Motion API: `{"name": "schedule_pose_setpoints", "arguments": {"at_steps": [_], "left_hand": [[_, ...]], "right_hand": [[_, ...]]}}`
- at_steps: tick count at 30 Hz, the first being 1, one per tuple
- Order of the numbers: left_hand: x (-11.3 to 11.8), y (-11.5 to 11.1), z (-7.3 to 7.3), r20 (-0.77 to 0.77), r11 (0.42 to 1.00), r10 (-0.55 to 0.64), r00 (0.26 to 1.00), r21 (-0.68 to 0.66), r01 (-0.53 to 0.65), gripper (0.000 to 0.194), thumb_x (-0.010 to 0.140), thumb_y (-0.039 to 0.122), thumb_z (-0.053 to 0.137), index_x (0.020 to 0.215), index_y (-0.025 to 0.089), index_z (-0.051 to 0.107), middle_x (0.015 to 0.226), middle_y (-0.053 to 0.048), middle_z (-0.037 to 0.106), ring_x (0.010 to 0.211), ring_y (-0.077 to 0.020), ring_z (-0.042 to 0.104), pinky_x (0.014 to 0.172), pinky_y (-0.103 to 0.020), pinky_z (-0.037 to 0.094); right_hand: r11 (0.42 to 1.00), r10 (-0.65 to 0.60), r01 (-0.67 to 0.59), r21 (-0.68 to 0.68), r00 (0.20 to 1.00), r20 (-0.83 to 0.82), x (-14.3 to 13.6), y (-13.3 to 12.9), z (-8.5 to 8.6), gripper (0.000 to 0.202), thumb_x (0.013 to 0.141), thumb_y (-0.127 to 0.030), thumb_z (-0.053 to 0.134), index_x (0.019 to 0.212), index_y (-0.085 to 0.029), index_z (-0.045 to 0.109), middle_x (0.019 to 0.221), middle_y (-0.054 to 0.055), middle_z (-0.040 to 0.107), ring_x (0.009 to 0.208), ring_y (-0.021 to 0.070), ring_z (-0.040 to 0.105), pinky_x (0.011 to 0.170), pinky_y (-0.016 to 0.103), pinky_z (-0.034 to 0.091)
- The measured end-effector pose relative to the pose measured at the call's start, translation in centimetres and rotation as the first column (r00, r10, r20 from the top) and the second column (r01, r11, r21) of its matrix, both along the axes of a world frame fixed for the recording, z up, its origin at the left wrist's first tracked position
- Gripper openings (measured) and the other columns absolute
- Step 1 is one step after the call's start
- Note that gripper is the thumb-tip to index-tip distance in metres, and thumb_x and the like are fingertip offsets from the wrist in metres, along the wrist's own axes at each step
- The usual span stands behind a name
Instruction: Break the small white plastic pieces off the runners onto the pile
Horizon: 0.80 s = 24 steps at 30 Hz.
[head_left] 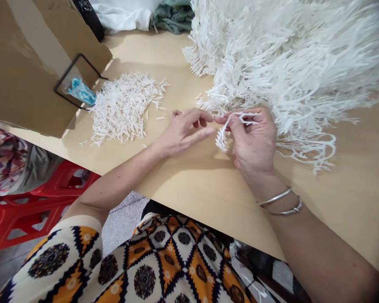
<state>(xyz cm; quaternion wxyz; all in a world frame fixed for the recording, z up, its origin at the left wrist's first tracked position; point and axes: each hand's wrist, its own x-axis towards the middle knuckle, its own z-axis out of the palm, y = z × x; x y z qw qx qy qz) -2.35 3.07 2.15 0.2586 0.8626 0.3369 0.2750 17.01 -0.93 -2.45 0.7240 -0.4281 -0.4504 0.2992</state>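
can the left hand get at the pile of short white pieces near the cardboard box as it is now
Probably yes: the left hand seems to hold nothing, and only a few loose pieces appear between it and the pile.

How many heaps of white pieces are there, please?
2: a small heap of short white slivers beside the brown cardboard box, and a large heap of branching white strands beyond the right hand.
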Motion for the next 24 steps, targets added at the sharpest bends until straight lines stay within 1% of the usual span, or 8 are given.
{"name": "schedule_pose_setpoints", "arguments": {"at_steps": [3, 6, 10, 13, 15, 18, 20, 24], "left_hand": [[1.2, -1.0, -0.4, 0.027, 0.996, -0.063, 0.998, -0.069, 0.064, 0.064, 0.094, 0.081, 0.061, 0.118, 0.021, 0.067, 0.105, -0.003, 0.077, 0.095, -0.018, 0.072, 0.109, -0.043, 0.037], [1.6, -0.6, -1.6, 0.087, 0.993, -0.053, 0.995, -0.103, 0.062, 0.051, 0.097, 0.069, 0.066, 0.11, 0.02, 0.068, 0.096, -0.002, 0.078, 0.088, -0.0149, 0.073, 0.104, -0.04, 0.044], [1.6, 0.2, -2.3, 0.321, 0.955, -0.055, 0.946, -0.26, 0.144, 0.041, 0.098, 0.059, 0.07, 0.101, 0.018, 0.064, 0.097, -0.004, 0.077, 0.085, -0.0112, 0.071, 0.083, -0.027, 0.054], [1.5, 0.3, -2.2, 0.426, 0.923, -0.014, 0.905, -0.343, 0.176, 0.039, 0.094, 0.053, 0.077, 0.095, 0.018, 0.059, 0.093, -0.002, 0.071, 0.083, -0.0088, 0.068, 0.08, -0.024, 0.055], [1.4, 0.3, -2.2, 0.443, 0.921, -0.004, 0.897, -0.347, 0.175, 0.039, 0.092, 0.051, 0.08, 0.092, 0.018, 0.059, 0.09, 0.0, 0.068, 0.08, -0.0081, 0.064, 0.078, -0.024, 0.055], [1.4, 0.3, -2.5, 0.452, 0.924, 0.011, 0.892, -0.345, 0.164, 0.041, 0.091, 0.054, 0.081, 0.092, 0.019, 0.06, 0.091, -0.001, 0.067, 0.079, -0.0092, 0.062, 0.077, -0.026, 0.055], [1.4, 0.4, -2.7, 0.463, 0.92, 0.021, 0.886, -0.356, 0.165, 0.043, 0.09, 0.057, 0.082, 0.094, 0.02, 0.06, 0.092, -0.001, 0.067, 0.079, -0.0104, 0.063, 0.076, -0.027, 0.055], [1.4, 0.6, -2.9, 0.488, 0.928, 0.021, 0.872, -0.334, 0.165, 0.048, 0.089, 0.057, 0.083, 0.115, 0.022, 0.063, 0.094, -0.001, 0.067, 0.08, -0.0106, 0.063, 0.075, -0.026, 0.056]], "right_hand": [[0.999, 0.043, -0.042, 0.015, 0.999, -0.017, 0.0, 0.0, -0.2, 0.022, 0.096, -0.04, 0.079, 0.1, -0.027, 0.062, 0.096, -0.003, 0.076, 0.085, 0.0156, 0.081, 0.081, 0.035, 0.067], [0.996, 0.094, -0.094, 0.006, 0.996, 0.006, -0.1, 0.0, -0.3, 0.021, 0.097, -0.044, 0.079, 0.103, -0.03, 0.064, 0.104, -0.001, 0.075, 0.096, 0.019, 0.082, 0.091, 0.042, 0.068], [0.983, 0.178, -0.179, -0.025, 0.983, -0.049, -0.3, -0.2, -0.2, 0.025, 0.096, -0.048, 0.079, 0.103, -0.031, 0.062, 0.111, 0.0, 0.075, 0.105, 0.0207, 0.08, 0.1, 0.046, 0.067], [0.967, 0.245, -0.251, -0.036, 0.962, -0.121, -0.1, -0.3, -0.1, 0.027, 0.093, -0.046, 0.081, 0.103, -0.03, 0.062, 0.116, 0.0, 0.074, 0.112, 0.0204, 0.078, 0.107, 0.047, 0.064], [0.968, 0.24, -0.247, -0.038, 0.962, -0.133, 0.1, -0.4, 0.1, 0.026, 0.091, -0.043, 0.083, 0.103, -0.03, 0.064, 0.12, 0.001, 0.072, 0.116, 0.0197, 0.076, 0.108, 0.044, 0.063], [0.968, 0.23, -0.24, -0.076, 0.965, -0.122, 0.2, -0.5, 0.6, 0.026, 0.092, -0.049, 0.081, 0.104, -0.03, 0.066, 0.12, 0.002, 0.07, 0.112, 0.0204, 0.075, 0.099, 0.043, 0.066], [0.965, 0.231, -0.241, -0.099, 0.968, -0.098, 0.2, -0.7, 0.7, 0.033, 0.089, -0.051, 0.084, 0.109, -0.032, 0.065, 0.12, 0.002, 0.07, 0.108, 0.0212, 0.076, 0.093, 0.043, 0.068], [0.972, 0.226, -0.228, -0.059, 0.974, -0.031, 0.1, -0.7, 0.0, 0.064, 0.079, -0.034, 0.094, 0.131, -0.04, 0.058, 0.129, 0.001, 0.069, 0.108, 0.0199, 0.076, 0.1, 0.045, 0.067]]}}
